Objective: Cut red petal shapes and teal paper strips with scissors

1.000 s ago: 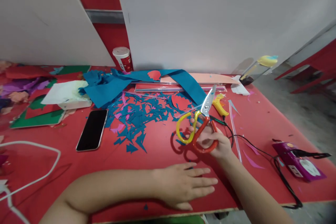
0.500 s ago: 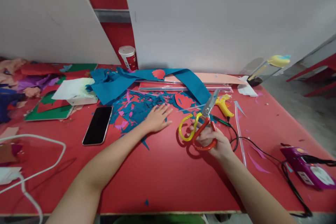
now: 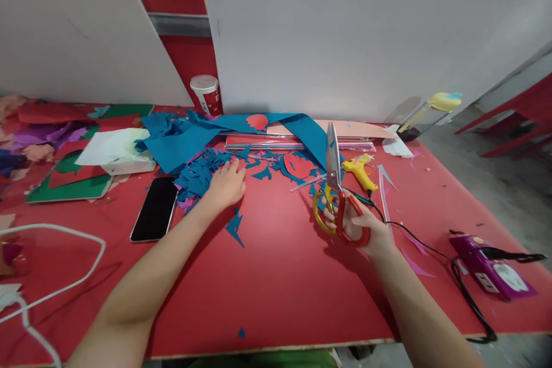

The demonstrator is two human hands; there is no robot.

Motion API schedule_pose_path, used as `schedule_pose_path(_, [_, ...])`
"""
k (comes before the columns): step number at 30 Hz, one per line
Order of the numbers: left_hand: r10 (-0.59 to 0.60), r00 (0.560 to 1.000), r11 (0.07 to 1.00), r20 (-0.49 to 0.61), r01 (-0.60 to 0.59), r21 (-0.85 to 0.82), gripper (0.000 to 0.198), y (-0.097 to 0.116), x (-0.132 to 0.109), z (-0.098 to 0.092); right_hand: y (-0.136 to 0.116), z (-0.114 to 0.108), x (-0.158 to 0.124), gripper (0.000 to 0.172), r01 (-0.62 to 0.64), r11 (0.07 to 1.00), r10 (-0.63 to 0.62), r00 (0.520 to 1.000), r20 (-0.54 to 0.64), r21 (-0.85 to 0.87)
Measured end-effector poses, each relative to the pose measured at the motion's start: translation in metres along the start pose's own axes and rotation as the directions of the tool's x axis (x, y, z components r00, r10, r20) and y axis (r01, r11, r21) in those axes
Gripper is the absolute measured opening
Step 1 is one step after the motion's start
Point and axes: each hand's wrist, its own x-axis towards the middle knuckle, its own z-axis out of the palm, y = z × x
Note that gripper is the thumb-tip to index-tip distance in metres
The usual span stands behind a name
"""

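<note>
My left hand (image 3: 226, 185) lies palm down on the red table, fingers stretched out and slightly apart against the edge of a heap of blue paper scraps (image 3: 195, 175). Some pink bits are mixed into the heap. My right hand (image 3: 374, 229) grips the scissors (image 3: 333, 161) by their handles, one yellow and one red, with the blades closed and pointing away from me. Behind them lie a red shell-shaped cutout (image 3: 298, 165) and a long blue paper strip (image 3: 302, 129). A yellow glue gun (image 3: 361, 171) rests just beyond my right hand.
A black-screened phone (image 3: 154, 210) and a white box (image 3: 129, 167) lie left of the heap. At the back stands a lidded red-and-white cup (image 3: 207, 95). A purple power strip (image 3: 489, 267) with black cable sits at right; a white cable (image 3: 92, 241) curves at left.
My left hand has swept left, and the blue scraps are bunched tighter, baring red table where they were spread. The scissors have swung more upright and shifted slightly right.
</note>
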Motion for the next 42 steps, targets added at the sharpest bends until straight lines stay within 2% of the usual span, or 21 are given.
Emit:
schedule_pose_path(2, [0.096, 0.994, 0.995, -0.044, -0.096, 0.017, 0.047, 0.020, -0.011, 0.011, -0.003, -0.007, 0.000, 0.050, 0.006, 1.000, -0.005, 0.999, 0.045, -0.006])
schedule_pose_path(3, [0.157, 0.986, 0.987, -0.048, -0.156, 0.029, 0.050, 0.028, -0.016, 0.018, -0.005, -0.009, 0.000, 0.053, 0.011, 0.998, -0.007, 0.998, 0.055, -0.064])
schedule_pose_path(6, [0.301, 0.953, 0.953, -0.015, -0.300, 0.047, 0.052, 0.038, -0.024, 0.037, -0.017, -0.006, 0.004, 0.060, 0.034, 0.921, -0.002, 0.997, 0.083, -0.389])
schedule_pose_path(8, [0.288, 0.955, 0.956, -0.074, -0.282, 0.074, 0.049, 0.029, -0.022, 0.042, -0.026, 0.003, 0.010, 0.061, 0.083, 0.785, -0.019, 0.994, 0.110, -0.614])
schedule_pose_path(11, [0.136, 0.972, 0.987, -0.191, -0.117, 0.107, 0.047, 0.002, -0.009, 0.038, -0.032, 0.024, 0.026, 0.058, 0.208, 0.536, -0.107, 0.978, 0.179, -0.818])
schedule_pose_path(13, [0.031, 0.957, 0.989, -0.287, 0.011, 0.145, 0.044, -0.015, -0.001, 0.033, -0.032, 0.039, 0.042, 0.057, 0.305, 0.416, -0.138, 0.952, 0.271, -0.857])
schedule_pose_path(15, [-0.061, 0.913, 0.974, -0.404, 0.142, 0.175, 0.041, -0.027, 0.003, 0.029, -0.028, 0.053, 0.062, 0.055, 0.364, 0.325, -0.148, 0.931, 0.333, -0.873])
schedule_pose_path(17, [-0.090, 0.874, 0.957, -0.478, 0.209, 0.201, 0.034, -0.032, 0.003, 0.025, -0.023, 0.066, 0.086, 0.052, 0.399, 0.256, -0.169, 0.915, 0.365, -0.881])
schedule_pose_path(20, [-0.053, 0.866, 0.951, -0.498, 0.195, 0.239, 0.027, -0.028, -0.001, 0.021, -0.012, 0.082, 0.121, 0.050, 0.442, 0.202, -0.199, 0.893, 0.405, -0.874])
schedule_pose_path(25, [-0.027, 0.859, 0.961, -0.512, 0.164, 0.225, 0.023, -0.026, -0.003, 0.019, 0.010, 0.099, 0.165, 0.046, 0.439, 0.136, -0.224, 0.887, 0.404, -0.888])
schedule_pose_path(28, [0.015, 0.850, 0.966, -0.527, 0.124, 0.227, 0.021, -0.024, -0.001, 0.020, 0.022, 0.103, 0.179, 0.036, 0.420, 0.101, -0.226, 0.892, 0.391, -0.902])
schedule_pose_path(31, [0.084, 0.843, 0.965, -0.531, 0.064, 0.254, 0.019, -0.010, -0.003, 0.014, 0.026, 0.104, 0.180, 0.042, 0.420, 0.071, -0.225, 0.890, 0.396, -0.905])
schedule_pose_path(32, [0.134, 0.829, 0.963, -0.543, 0.019, 0.268, 0.018, -0.002, -0.006, 0.009, 0.025, 0.103, 0.177, 0.045, 0.417, 0.062, -0.225, 0.891, 0.394, -0.907])
schedule_pose_path(34, [0.252, 0.772, 0.955, -0.584, -0.101, 0.278, 0.014, 0.019, -0.019, -0.007, 0.020, 0.097, 0.168, 0.047, 0.400, 0.043, -0.219, 0.898, 0.382, -0.915])
schedule_pose_path(36, [0.387, 0.694, 0.922, -0.607, -0.281, 0.267, 0.009, 0.042, -0.040, -0.029, 0.012, 0.084, 0.156, 0.047, 0.372, 0.019, -0.203, 0.910, 0.360, -0.928])
schedule_pose_path(38, [0.461, 0.612, 0.875, -0.643, -0.436, 0.213, 0.003, 0.063, -0.066, -0.053, 0.002, 0.064, 0.144, 0.040, 0.317, -0.010, -0.182, 0.932, 0.314, -0.948])
schedule_pose_path(40, [0.524, 0.519, 0.800, -0.675, -0.573, 0.181, 0.009, 0.079, -0.091, -0.076, -0.007, 0.040, 0.137, 0.032, 0.247, -0.039, -0.159, 0.955, 0.251, -0.968])
schedule_pose_path(41, [0.535, 0.502, 0.773, -0.680, -0.616, 0.154, 0.012, 0.085, -0.101, -0.086, -0.009, 0.027, 0.134, 0.030, 0.203, -0.054, -0.149, 0.966, 0.209, -0.978])
schedule_pose_path(42, [0.493, 0.519, 0.784, -0.698, -0.613, 0.098, 0.014, 0.090, -0.110, -0.094, -0.011, 0.015, 0.133, 0.028, 0.164, -0.068, -0.137, 0.976, 0.172, -0.984])
